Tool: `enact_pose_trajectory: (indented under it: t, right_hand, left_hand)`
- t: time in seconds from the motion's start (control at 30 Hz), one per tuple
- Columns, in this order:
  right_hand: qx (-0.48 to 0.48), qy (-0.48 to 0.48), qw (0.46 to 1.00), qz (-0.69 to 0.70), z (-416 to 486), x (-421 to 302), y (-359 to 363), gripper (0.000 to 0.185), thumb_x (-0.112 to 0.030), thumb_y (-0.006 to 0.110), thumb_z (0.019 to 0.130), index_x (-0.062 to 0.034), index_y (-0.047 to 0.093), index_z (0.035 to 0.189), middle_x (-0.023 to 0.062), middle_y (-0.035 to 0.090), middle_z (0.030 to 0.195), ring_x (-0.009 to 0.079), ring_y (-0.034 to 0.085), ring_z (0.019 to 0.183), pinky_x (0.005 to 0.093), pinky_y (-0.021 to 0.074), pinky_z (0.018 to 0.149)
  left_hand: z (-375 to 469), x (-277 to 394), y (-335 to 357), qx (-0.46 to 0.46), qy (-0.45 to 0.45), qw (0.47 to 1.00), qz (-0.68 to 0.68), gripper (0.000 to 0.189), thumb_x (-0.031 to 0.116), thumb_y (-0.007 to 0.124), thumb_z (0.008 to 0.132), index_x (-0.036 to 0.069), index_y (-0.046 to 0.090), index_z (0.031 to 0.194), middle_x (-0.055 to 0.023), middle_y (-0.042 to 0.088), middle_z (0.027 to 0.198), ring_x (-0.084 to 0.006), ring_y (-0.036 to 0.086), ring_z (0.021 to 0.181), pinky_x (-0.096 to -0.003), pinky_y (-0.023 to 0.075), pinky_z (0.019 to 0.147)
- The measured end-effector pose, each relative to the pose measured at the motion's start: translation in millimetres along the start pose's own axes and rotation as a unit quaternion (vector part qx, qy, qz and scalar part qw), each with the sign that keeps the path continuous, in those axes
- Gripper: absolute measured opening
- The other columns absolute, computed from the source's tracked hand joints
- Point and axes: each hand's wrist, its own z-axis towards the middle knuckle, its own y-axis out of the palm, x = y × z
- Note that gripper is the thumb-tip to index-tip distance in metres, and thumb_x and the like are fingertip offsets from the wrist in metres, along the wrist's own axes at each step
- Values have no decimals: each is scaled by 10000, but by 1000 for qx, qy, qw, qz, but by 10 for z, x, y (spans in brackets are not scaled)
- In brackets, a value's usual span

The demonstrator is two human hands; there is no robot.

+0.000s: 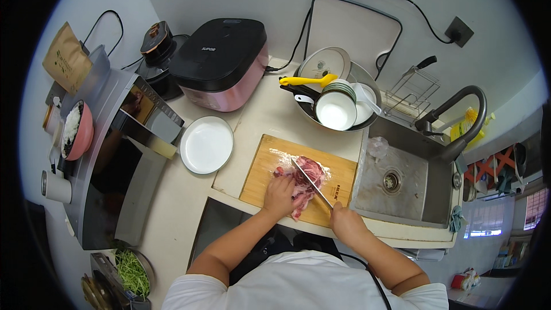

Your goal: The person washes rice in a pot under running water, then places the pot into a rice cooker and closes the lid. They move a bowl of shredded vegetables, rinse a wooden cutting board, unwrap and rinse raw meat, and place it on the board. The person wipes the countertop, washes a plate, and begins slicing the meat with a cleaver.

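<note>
A piece of raw red meat point(311, 169) lies on a wooden cutting board point(260, 168) in front of me. My left hand point(280, 196) rests on the meat's left part, its fingertips pressing down. In my right hand point(347, 223) is the handle of a kitchen knife point(314, 185), whose blade slants up to the left across the meat. Whether the edge is cutting in or only touching, I cannot tell. A white plate point(206, 144) sits to the left of the board.
Right of the board is a steel sink point(394, 174) with a dark faucet point(467, 137). Behind stand a pan with bowls point(335, 110) and a rice cooker point(219, 62). A microwave oven point(125, 172) is at left, with a bowl of green vegetables point(132, 272) near the lower left.
</note>
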Motion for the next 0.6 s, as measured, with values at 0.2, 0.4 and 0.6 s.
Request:
enact_pose_trajectory:
  t: [0.2,0.4,0.6]
  right_hand:
    - [35,-122,990,55,910,-304,-28,189,-65,420,798,92,478,887,267,589,730,405,598,703,455,477,625]
    - [60,-145,985,70,987,-269,-105,243,-137,433,817,60,492,946,260,597,778,417,587,766,471,464,702]
    - [-51,11,998,30,153,140,-109,219,-155,458,833,59,479,876,273,578,691,418,582,656,495,461,606]
  left_hand:
    - [-30,-45,51,-2,10,1000,-24,459,278,715,555,-8,587,891,-157,571,955,-309,540,884,-417,431,780]
    - [-31,-4,-10,7,-9,1000,2,452,289,716,561,7,590,891,-132,570,934,-289,532,853,-398,433,757]
    - [7,-48,-12,-6,-2,1000,-1,430,302,713,589,13,588,882,-127,568,931,-287,527,847,-386,426,747]
